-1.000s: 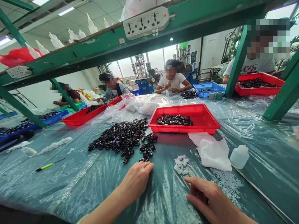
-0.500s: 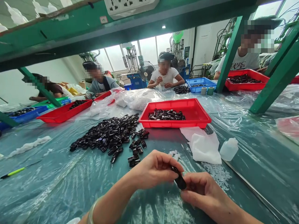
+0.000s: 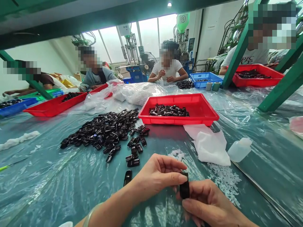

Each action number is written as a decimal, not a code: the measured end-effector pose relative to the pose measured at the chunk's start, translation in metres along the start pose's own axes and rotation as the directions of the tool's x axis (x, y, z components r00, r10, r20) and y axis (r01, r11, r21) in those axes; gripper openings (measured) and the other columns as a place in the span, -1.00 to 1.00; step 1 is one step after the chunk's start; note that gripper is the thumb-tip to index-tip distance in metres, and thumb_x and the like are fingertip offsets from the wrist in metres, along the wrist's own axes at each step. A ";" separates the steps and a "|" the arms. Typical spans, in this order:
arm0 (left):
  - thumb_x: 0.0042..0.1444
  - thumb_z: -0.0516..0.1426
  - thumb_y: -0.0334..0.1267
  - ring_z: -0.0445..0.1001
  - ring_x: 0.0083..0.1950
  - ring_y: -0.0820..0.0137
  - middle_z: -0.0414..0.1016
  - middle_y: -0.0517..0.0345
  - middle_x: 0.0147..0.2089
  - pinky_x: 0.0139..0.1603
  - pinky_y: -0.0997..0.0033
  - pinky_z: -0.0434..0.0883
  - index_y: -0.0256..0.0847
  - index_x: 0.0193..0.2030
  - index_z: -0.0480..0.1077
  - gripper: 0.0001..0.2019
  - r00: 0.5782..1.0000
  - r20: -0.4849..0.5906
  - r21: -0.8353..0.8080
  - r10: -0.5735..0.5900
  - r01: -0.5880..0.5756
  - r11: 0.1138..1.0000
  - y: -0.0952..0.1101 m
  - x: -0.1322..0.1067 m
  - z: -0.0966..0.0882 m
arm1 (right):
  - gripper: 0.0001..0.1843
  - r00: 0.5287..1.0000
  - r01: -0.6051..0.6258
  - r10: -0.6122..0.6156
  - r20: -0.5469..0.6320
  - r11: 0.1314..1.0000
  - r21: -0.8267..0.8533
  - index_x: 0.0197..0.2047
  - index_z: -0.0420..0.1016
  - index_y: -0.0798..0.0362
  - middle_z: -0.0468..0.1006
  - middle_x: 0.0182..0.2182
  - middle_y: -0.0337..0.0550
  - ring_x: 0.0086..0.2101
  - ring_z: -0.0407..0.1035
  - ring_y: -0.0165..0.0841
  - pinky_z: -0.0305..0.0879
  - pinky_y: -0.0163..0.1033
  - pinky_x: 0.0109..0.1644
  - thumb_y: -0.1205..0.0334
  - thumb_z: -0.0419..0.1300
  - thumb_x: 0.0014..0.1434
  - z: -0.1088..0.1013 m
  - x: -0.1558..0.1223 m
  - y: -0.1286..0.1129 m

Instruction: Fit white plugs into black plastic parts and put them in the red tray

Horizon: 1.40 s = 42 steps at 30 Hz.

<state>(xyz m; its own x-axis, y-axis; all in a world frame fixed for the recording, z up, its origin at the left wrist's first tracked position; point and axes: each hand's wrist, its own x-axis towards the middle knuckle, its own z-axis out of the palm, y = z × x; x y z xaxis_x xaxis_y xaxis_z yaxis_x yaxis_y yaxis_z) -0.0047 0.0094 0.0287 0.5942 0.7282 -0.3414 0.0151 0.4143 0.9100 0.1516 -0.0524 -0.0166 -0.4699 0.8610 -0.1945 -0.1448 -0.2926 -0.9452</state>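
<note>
My left hand [image 3: 156, 176] and my right hand [image 3: 208, 205] meet low in the middle, both pinching one small glossy black part [image 3: 184, 188] held upright between their fingertips. Another single black part [image 3: 127, 177] lies on the table just left of my left hand. A large heap of the same black parts [image 3: 101, 130] spreads over the plastic-covered table ahead to the left. Beyond it stands a red tray [image 3: 201, 118] with more black parts in it. Small white bits [image 3: 177, 154] lie just beyond my hands.
A folded white cloth [image 3: 210, 146] and a small white bottle [image 3: 239, 149] sit to the right. Scattered white specks [image 3: 222, 179] lie near them. Other people work across the table by red and blue trays [image 3: 53, 107]. Green frame legs [image 3: 281, 85] stand at right.
My left hand came in from the heap with a black part, and both hands closed on it. The part has turned from tilted to upright. The view has tipped downward.
</note>
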 end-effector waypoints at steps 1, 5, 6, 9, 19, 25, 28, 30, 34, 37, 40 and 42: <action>-0.20 0.33 -0.25 0.38 -0.54 0.54 0.47 0.14 -0.51 -0.47 0.56 0.34 -0.33 -0.30 0.53 -0.72 1.000 -0.001 0.013 -0.005 0.005 1.000 -0.001 0.000 0.000 | -0.67 1.000 0.002 -0.002 -0.009 1.000 -0.012 -0.46 0.40 0.15 0.35 -0.64 -0.27 -0.66 0.09 -0.57 0.00 -0.42 -0.59 0.00 0.21 0.01 0.000 0.000 -0.001; -0.14 0.30 -0.18 0.36 -0.57 0.54 0.45 0.15 -0.55 -0.50 0.56 0.31 -0.32 -0.35 0.54 -0.76 1.000 0.015 0.021 0.001 -0.001 1.000 -0.004 0.001 0.000 | -0.68 1.000 0.021 -0.021 -0.003 0.999 -0.045 -0.52 0.39 0.15 0.28 -0.67 -0.31 -0.66 0.08 -0.57 -0.03 -0.41 -0.58 0.04 0.21 0.02 -0.002 -0.001 -0.005; -0.12 0.29 -0.17 0.35 -0.57 0.55 0.44 0.15 -0.55 -0.51 0.56 0.30 -0.32 -0.38 0.54 -0.77 1.000 0.022 0.028 0.014 -0.014 1.000 -0.005 0.001 0.000 | -0.68 1.000 0.030 -0.030 0.002 0.998 -0.047 -0.53 0.39 0.15 0.27 -0.68 -0.31 -0.65 0.07 -0.57 -0.04 -0.41 -0.58 0.05 0.20 0.03 -0.002 -0.002 -0.006; -0.07 0.25 -0.16 0.32 -0.55 0.55 0.40 0.16 -0.53 -0.51 0.55 0.27 -0.33 -0.43 0.55 -0.78 0.996 0.079 0.067 0.048 -0.053 0.996 -0.006 0.001 0.000 | -0.70 0.999 0.043 -0.043 -0.001 0.997 -0.058 -0.54 0.40 0.15 0.26 -0.67 -0.31 -0.64 0.07 -0.56 -0.05 -0.40 -0.57 0.08 0.19 0.04 -0.003 -0.003 -0.005; 0.04 0.17 -0.20 0.23 -0.40 0.50 0.29 0.18 -0.49 -0.38 0.52 0.20 -0.32 -0.52 0.51 -0.76 0.968 0.089 0.269 0.233 -0.249 0.930 -0.008 0.001 0.005 | -0.78 0.999 0.032 -0.037 -0.028 0.990 -0.139 -0.54 0.35 0.14 0.26 -0.67 -0.32 -0.63 0.08 -0.53 -0.01 -0.37 -0.55 0.20 0.14 0.05 -0.009 0.000 -0.006; 0.05 0.17 -0.13 0.29 -0.48 0.53 0.36 0.19 -0.49 -0.45 0.57 0.25 -0.33 -0.40 0.45 -0.75 0.972 -0.038 0.177 0.233 -0.223 0.959 -0.007 0.000 0.009 | -0.78 0.965 0.100 -0.182 -0.190 0.922 -0.373 -0.38 0.43 0.14 0.33 -0.58 -0.29 -0.53 0.19 -0.48 0.13 -0.36 -0.46 0.13 0.14 0.10 -0.013 -0.012 -0.024; 0.04 0.16 -0.06 0.39 -0.52 0.49 0.43 0.13 -0.43 -0.51 0.54 0.31 -0.33 -0.36 0.42 -0.70 0.978 -0.066 0.129 0.198 -0.188 0.974 -0.007 0.000 0.009 | -0.68 0.772 0.143 -0.406 -0.490 0.861 -0.487 -0.21 0.44 0.10 0.46 -0.43 -0.17 -0.43 0.31 -0.39 0.27 -0.29 -0.32 0.03 0.18 0.07 -0.026 -0.023 -0.036; 0.02 0.17 -0.05 0.43 -0.55 0.49 0.48 0.08 -0.39 -0.55 0.54 0.33 -0.32 -0.37 0.39 -0.69 0.980 -0.071 0.095 0.187 -0.180 0.979 -0.008 0.001 0.010 | -0.59 0.481 0.165 -0.567 -0.669 0.807 -0.566 -0.11 0.37 0.05 0.46 -0.29 -0.12 -0.36 0.34 -0.34 0.31 -0.23 -0.25 0.01 0.22 0.01 -0.047 -0.030 -0.041; 0.01 0.20 -0.10 0.45 -0.55 0.49 0.52 0.04 -0.37 -0.54 0.56 0.35 -0.34 -0.37 0.37 -0.72 0.985 -0.028 0.038 0.169 -0.168 0.985 -0.012 0.000 0.013 | -0.22 0.205 0.000 -0.639 -0.741 0.757 -0.653 0.13 0.11 0.03 0.28 0.07 0.08 -0.06 0.29 -0.10 0.31 -0.06 -0.15 -0.03 0.27 -0.13 -0.102 -0.038 -0.038; -0.04 0.24 -0.12 0.46 -0.57 0.49 0.53 0.05 -0.41 -0.57 0.58 0.35 -0.35 -0.36 0.38 -0.72 0.991 -0.001 -0.002 0.135 -0.135 0.991 -0.016 -0.001 0.016 | -0.20 0.393 -0.123 -0.519 -0.759 0.789 -0.603 0.09 0.20 0.15 0.34 0.04 0.19 -0.01 0.27 0.05 0.31 0.05 -0.13 0.02 0.31 -0.21 -0.126 -0.036 -0.031; -0.09 0.26 -0.14 0.46 -0.59 0.49 0.53 0.05 -0.43 -0.59 0.60 0.34 -0.36 -0.36 0.40 -0.71 0.994 0.021 -0.032 0.106 -0.106 0.994 -0.018 -0.001 0.018 | -0.62 0.583 -0.090 -0.475 -0.659 0.768 -0.634 -0.21 0.45 0.13 0.56 -0.24 0.01 -0.21 0.44 -0.11 0.39 -0.08 -0.18 0.12 0.27 -0.11 -0.124 -0.033 -0.032; -0.12 0.28 -0.15 0.47 -0.58 0.48 0.54 0.02 -0.43 -0.60 0.60 0.34 -0.37 -0.35 0.41 -0.70 0.995 0.043 -0.041 0.091 -0.089 0.995 -0.019 -0.002 0.019 | -0.74 0.639 -0.062 -0.481 -0.600 0.746 -0.663 -0.27 0.47 0.10 0.58 -0.31 -0.07 -0.28 0.47 -0.19 0.40 -0.14 -0.19 0.15 0.22 -0.03 -0.114 -0.033 -0.039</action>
<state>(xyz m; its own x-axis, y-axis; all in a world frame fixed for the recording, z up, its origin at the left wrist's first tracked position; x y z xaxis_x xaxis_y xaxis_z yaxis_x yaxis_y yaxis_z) 0.0091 -0.0100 0.0163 0.6276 0.7383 -0.2471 -0.0704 0.3699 0.9264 0.2718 -0.0215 -0.0028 0.2922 0.9406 0.1731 0.4988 0.0045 -0.8667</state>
